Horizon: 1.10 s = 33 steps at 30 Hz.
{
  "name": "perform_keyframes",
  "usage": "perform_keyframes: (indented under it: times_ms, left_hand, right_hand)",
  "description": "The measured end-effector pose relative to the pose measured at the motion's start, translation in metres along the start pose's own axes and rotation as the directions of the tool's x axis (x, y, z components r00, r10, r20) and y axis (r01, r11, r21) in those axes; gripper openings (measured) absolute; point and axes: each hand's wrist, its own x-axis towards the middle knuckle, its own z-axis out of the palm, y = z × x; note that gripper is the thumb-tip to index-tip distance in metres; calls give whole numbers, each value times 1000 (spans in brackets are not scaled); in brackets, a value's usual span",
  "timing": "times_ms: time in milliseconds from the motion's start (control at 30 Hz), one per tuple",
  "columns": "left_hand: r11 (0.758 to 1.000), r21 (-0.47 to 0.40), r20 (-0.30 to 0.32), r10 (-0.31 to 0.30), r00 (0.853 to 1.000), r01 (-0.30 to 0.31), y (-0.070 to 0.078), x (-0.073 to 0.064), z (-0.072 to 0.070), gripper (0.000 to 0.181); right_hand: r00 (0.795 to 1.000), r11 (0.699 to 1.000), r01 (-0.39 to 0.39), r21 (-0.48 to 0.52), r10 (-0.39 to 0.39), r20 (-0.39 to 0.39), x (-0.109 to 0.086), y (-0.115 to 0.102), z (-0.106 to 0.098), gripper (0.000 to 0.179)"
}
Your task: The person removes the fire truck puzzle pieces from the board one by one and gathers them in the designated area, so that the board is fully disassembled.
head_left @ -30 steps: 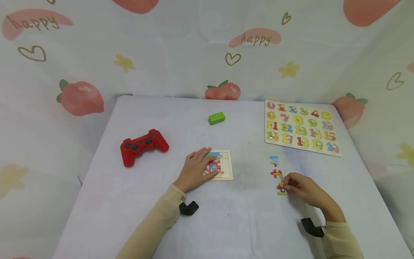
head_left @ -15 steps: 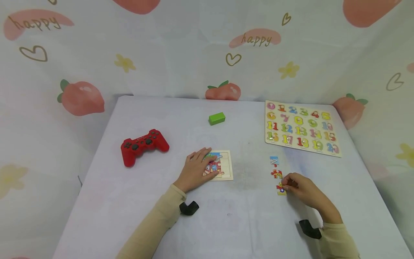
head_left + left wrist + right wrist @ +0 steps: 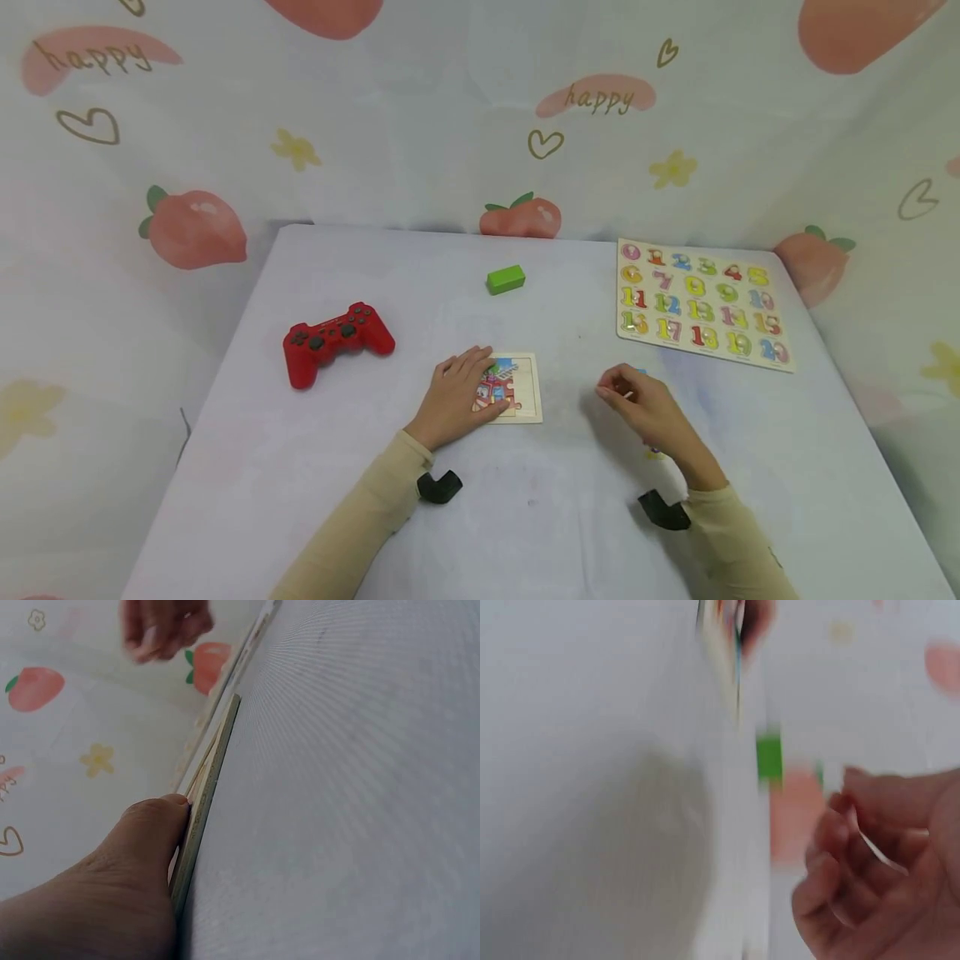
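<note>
My left hand (image 3: 453, 392) rests over the left side of a small wooden jigsaw board (image 3: 534, 390), whose fitted pieces (image 3: 501, 383) fill its left part. In the left wrist view the thumb (image 3: 146, 829) lies at the board's edge (image 3: 201, 817). Just right of the board, my right hand (image 3: 651, 410) is above the table with thumb and forefinger pinched together. A thin sliver of a jigsaw piece (image 3: 853, 817) shows between those fingers, mostly hidden by them. Behind this hand, a blue piece (image 3: 641, 371) and a yellow-edged piece (image 3: 655, 455) peek out on the table.
A red game controller (image 3: 337, 340) lies to the left. A green block (image 3: 506, 279) sits toward the back. At the back right is a number puzzle board (image 3: 703, 307) with coloured numerals. A patterned cloth backdrop (image 3: 420, 125) rises along the table's far edge.
My right hand has lifted from the loose jigsaw pieces and moved left toward the board, fingers pinched. My left hand stays on the board. The head view has tilted slightly.
</note>
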Motion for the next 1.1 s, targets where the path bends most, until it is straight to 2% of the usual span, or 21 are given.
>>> perform_keyframes:
  times_ms: [67, 133, 233, 433, 533, 700, 900, 1000, 1100]
  left_hand:
    - [1000, -5, -1, -2, 1000, 2, 1, 0, 0, 71]
    - [1000, -8, -6, -6, 1000, 6, 1, 0, 0, 71]
    - [1000, -11, -5, -13, 1000, 13, 1, -1, 0, 71]
    - [1000, 10, -16, -11, 1000, 11, 2, -1, 2, 75]
    - [1000, 26, -40, -4, 999, 5, 2, -1, 3, 77]
    - [999, 46, -59, -5, 998, 8, 0, -1, 3, 77]
    - [999, 30, -35, -25, 999, 26, 1, -1, 1, 68]
    - [999, 31, -46, -32, 998, 33, 1, -1, 1, 61]
    - [999, 19, -84, -31, 996, 33, 1, 0, 1, 57]
  right_hand:
    - [1000, 999, 9, 39, -9, 1, 15, -17, 16, 7]
    - [999, 999, 31, 34, -32, 11, 31, -31, 32, 8]
    - [998, 998, 40, -49, -38, 43, 50, -43, 54, 14]
    - [991, 973, -43, -226, 70, 114, 65, -48, 81, 29]
    - [991, 967, -47, -250, 77, 112, 68, -49, 88, 32]
    - [996, 975, -36, -218, 54, 77, 70, -52, 90, 29]
    - [996, 975, -46, -216, 60, 58, 69, -54, 92, 27]
    - [996, 974, -57, -218, 70, 54, 69, -54, 93, 26]
    - [994, 972, -77, -221, 90, 53, 69, -55, 93, 27]
